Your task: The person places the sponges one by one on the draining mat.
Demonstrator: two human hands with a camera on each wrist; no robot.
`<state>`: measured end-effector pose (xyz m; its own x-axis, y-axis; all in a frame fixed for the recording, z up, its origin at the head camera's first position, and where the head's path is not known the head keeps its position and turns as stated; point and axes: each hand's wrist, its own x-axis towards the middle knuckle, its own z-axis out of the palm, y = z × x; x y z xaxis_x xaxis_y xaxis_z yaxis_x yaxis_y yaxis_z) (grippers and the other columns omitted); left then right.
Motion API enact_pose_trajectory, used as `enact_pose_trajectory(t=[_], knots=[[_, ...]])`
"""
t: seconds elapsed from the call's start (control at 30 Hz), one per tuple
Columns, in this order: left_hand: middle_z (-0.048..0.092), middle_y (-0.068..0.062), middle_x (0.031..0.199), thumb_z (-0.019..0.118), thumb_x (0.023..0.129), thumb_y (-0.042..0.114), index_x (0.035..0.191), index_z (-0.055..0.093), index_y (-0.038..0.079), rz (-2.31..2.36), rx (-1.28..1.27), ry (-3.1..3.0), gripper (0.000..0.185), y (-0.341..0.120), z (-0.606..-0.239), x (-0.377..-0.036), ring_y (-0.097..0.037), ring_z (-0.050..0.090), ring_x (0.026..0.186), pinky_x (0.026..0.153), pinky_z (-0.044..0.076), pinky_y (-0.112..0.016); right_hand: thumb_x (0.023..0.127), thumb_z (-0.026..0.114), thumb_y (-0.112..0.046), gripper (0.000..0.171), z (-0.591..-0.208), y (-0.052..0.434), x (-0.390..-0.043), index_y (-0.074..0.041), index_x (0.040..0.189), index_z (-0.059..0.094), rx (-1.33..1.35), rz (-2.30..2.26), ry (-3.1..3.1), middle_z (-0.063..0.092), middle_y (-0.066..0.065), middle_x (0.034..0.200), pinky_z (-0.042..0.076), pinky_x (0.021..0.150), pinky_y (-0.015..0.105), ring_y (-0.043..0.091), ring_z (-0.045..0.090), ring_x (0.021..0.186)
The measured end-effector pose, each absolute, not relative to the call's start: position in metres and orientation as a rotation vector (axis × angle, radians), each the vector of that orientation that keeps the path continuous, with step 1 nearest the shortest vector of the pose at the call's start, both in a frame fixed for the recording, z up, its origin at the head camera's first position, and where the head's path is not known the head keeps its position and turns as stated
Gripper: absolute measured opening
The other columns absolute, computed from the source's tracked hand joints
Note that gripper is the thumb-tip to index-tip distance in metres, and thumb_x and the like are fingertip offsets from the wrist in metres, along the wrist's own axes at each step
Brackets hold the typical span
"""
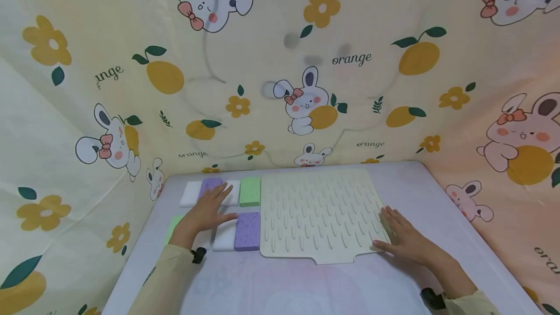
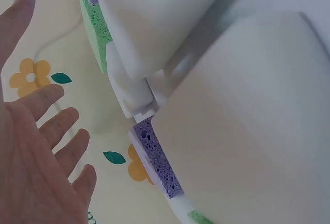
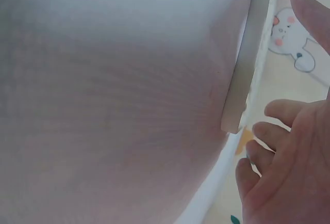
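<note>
Left hand (image 1: 209, 209) lies flat, fingers spread and straight, over the sponges (image 1: 247, 230) grouped at the tabletop's (image 1: 280, 286) far left corner; it holds nothing. Sponges lie in two rows with long axes running away from the person. Just beside them to the right sits the ribbed cream mat (image 1: 319, 213). Right hand (image 1: 404, 239), fingers straight, presses the mat's near right edge, so it is the nearer hand to the mat.

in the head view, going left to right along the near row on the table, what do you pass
Left hand → white sponge → purple sponge → cream ridged mat → right hand, resting flat at the mat's right edge.
</note>
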<state>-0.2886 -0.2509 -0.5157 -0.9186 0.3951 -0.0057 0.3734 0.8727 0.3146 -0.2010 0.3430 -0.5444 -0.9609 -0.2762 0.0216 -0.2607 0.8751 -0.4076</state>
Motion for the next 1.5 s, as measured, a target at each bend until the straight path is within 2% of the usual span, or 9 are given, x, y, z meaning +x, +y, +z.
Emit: enact_pose_trajectory(t=[0.37, 0.77, 1.0, 1.33, 1.5], knots=[[0.022, -0.019, 0.177, 0.07, 0.097, 0.065, 0.172, 0.024, 0.011, 0.491, 0.625, 2.927, 0.103, -0.249, -0.519, -0.311, -0.044, 0.02, 0.163, 0.134, 0.012, -0.061, 0.092, 0.078, -0.058, 0.111, -0.546, 0.345, -0.199, 0.012, 0.163, 0.028, -0.372, -0.683, 2.919, 0.02, 0.038, 0.17, 0.027, 0.119, 0.079, 0.06, 0.021, 0.154], [0.023, -0.021, 0.176, 0.075, 0.095, 0.06, 0.171, 0.025, 0.009, 0.484, 0.601, 2.876, 0.105, -0.24, -0.521, -0.331, -0.046, 0.019, 0.162, 0.134, 0.013, -0.06, 0.091, 0.079, -0.061, 0.117, -0.548, 0.344, -0.198, 0.011, 0.164, 0.024, -0.345, -0.68, 2.891, 0.014, 0.036, 0.172, 0.027, 0.12, 0.078, 0.06, 0.019, 0.155], [0.019, -0.019, 0.178, 0.074, 0.095, 0.062, 0.173, 0.02, 0.011, 0.42, 0.609, 2.851, 0.108, -0.238, -0.527, -0.345, -0.042, 0.019, 0.163, 0.134, 0.013, -0.058, 0.09, 0.078, -0.063, 0.12, -0.548, 0.345, -0.198, 0.01, 0.166, 0.02, -0.331, -0.689, 2.855, 0.01, 0.035, 0.173, 0.025, 0.12, 0.08, 0.061, 0.016, 0.155], [0.021, -0.02, 0.177, 0.083, 0.088, 0.06, 0.171, 0.024, 0.008, 0.47, 0.621, 2.811, 0.114, -0.232, -0.528, -0.357, -0.043, 0.021, 0.162, 0.133, 0.016, -0.061, 0.09, 0.079, -0.061, 0.121, -0.544, 0.344, -0.198, 0.009, 0.167, 0.018, -0.316, -0.72, 2.813, 0.006, 0.035, 0.174, 0.022, 0.121, 0.079, 0.061, 0.013, 0.156], [0.021, -0.018, 0.177, 0.085, 0.086, 0.059, 0.171, 0.024, 0.008, 0.463, 0.609, 2.796, 0.116, -0.228, -0.529, -0.363, -0.04, 0.021, 0.163, 0.134, 0.013, -0.058, 0.09, 0.08, -0.06, 0.121, -0.541, 0.342, -0.198, 0.009, 0.167, 0.017, -0.304, -0.708, 2.804, 0.006, 0.035, 0.174, 0.023, 0.121, 0.079, 0.061, 0.013, 0.156]])
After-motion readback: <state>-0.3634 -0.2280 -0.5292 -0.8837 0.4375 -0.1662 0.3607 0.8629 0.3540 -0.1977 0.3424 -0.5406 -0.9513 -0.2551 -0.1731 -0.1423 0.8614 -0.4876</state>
